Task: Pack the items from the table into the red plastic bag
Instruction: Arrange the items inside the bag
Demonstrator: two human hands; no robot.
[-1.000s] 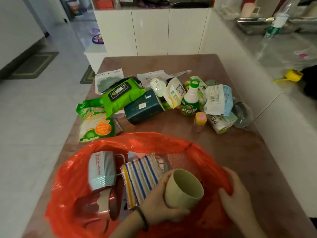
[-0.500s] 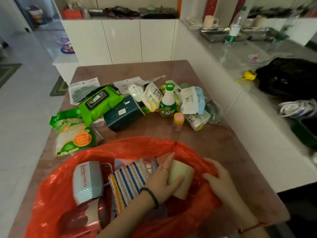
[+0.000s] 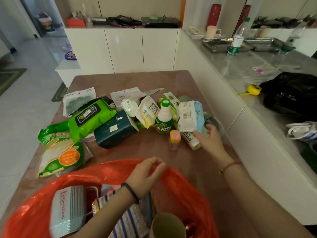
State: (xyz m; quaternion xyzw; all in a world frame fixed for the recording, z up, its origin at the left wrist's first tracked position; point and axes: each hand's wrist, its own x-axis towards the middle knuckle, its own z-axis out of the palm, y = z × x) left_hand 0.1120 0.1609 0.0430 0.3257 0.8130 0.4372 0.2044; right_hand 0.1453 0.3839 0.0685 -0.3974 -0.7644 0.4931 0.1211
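The red plastic bag [image 3: 185, 194] lies open at the table's near edge. Inside it are a grey ribbed box [image 3: 68, 208], a striped cloth [image 3: 130, 220] and a pale green cup [image 3: 169, 225]. My left hand [image 3: 145, 176] pinches the bag's far rim. My right hand [image 3: 210, 140] reaches over the table, its fingers on the lower edge of a white and blue pack [image 3: 189, 115]. A green-capped bottle [image 3: 164, 117] and a small yellow-lidded jar [image 3: 175, 139] stand just left of that hand.
Further items lie across the table [image 3: 130, 79]: a green wipes pack [image 3: 90, 115], a dark teal box [image 3: 115, 129], a green and orange bag [image 3: 59, 152], flat sachets behind. A white counter wall [image 3: 223, 103] runs along the right side, with a black bag [image 3: 291, 93] on it.
My left hand let go of the cup inside the bag and took hold of the bag's far rim. My right hand left the bag and reached forward to the white and blue pack.
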